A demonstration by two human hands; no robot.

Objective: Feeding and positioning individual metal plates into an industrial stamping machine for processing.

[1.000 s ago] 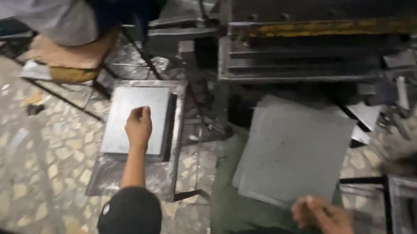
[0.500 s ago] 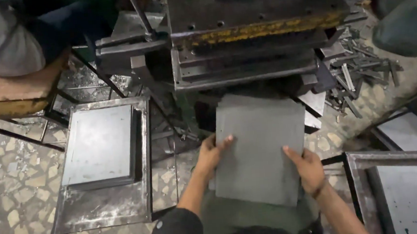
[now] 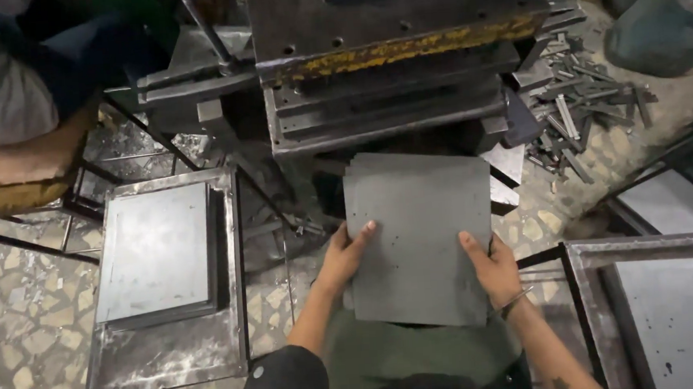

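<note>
Gripping flat matte grey metal sheet (image 3: 418,230), left hand (image 3: 343,256), right hand (image 3: 490,266)

Location: metalworking shop, press station.
A heavy steel press (image 3: 390,61) with a worn yellow-painted edge stands on a floor of cracked stone mosaic (image 3: 23,339). Stacks of grey sheet-metal blanks (image 3: 155,252) lie in shallow steel trays (image 3: 171,365) on both sides of the press. Offcut metal strips (image 3: 581,113) lie heaped beside the machine. Surfaces are grimy and oil-darkened; welded bar frames (image 3: 79,201) support the trays.
</note>
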